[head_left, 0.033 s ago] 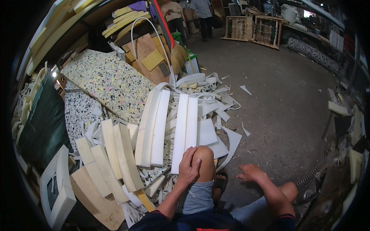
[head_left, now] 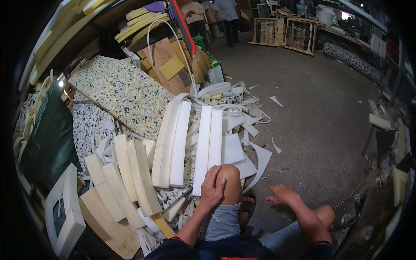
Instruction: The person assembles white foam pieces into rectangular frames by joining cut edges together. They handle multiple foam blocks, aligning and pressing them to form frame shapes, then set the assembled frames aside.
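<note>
My left hand [head_left: 212,187] lies flat along the side of my raised left knee, fingers stretched out and holding nothing. Just beyond it stand white foam strips [head_left: 202,147], long and slightly curved, in a joined pair. Another group of curved foam strips [head_left: 174,147], white and cream, is left of them. My right hand [head_left: 282,194] hangs over the floor, its forearm resting by my right knee. Its fingers are loosely apart with nothing visible in them. Several cream foam strips [head_left: 138,177] lean in a row at the left.
Foam offcuts [head_left: 255,125] litter the floor ahead. A speckled foam sheet [head_left: 123,89] leans at the left, near a broom [head_left: 200,65]. Wooden frames [head_left: 299,37] and a speckled roll [head_left: 351,60] are farther off. Two people [head_left: 227,17] stand at the back.
</note>
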`<state>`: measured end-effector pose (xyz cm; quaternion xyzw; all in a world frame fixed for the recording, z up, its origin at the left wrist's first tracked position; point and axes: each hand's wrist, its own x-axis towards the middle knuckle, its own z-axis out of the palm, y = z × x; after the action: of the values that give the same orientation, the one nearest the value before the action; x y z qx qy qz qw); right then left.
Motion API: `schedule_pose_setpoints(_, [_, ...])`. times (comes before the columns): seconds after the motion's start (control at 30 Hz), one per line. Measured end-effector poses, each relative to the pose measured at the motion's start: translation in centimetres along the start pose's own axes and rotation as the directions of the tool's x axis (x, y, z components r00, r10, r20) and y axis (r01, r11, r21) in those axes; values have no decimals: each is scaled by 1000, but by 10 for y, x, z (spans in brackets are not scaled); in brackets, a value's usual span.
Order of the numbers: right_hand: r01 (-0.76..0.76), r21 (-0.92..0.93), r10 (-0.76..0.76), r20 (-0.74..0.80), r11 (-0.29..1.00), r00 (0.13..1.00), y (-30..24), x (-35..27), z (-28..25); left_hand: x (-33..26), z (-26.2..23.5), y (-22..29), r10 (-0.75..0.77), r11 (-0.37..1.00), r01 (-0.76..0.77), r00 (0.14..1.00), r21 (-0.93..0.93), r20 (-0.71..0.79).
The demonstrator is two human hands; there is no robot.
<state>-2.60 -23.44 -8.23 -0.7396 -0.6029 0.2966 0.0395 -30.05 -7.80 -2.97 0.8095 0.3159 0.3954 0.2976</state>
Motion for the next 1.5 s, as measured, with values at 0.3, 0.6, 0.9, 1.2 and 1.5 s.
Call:
schedule_pose_setpoints(0.3, [7,-21,-7,-2,1000,1000,-1,4,-7,7,1,-1,13,1000,-13,1000,10,-14])
schedule_pose_setpoints(0.6, [-7,-17,8,38,1000,999,-2,4,-9,10,0,-1,-1,1000,1,1000,6,-14])
schedule_pose_setpoints(0.9, [114,-12,-115,-37,993,993,10,11,11,8,0,2,-52,999,51,998,-18,-19])
schedule_pose_setpoints(1.2, [73,-32,-71,42,997,997,14,27,19,11,3,0,-53,997,52,998,-51,-22])
schedule_pose_setpoints(1.5, [24,-26,-22,71,999,997,1,16,4,12,0,-3,-37,999,37,999,-22,-29])
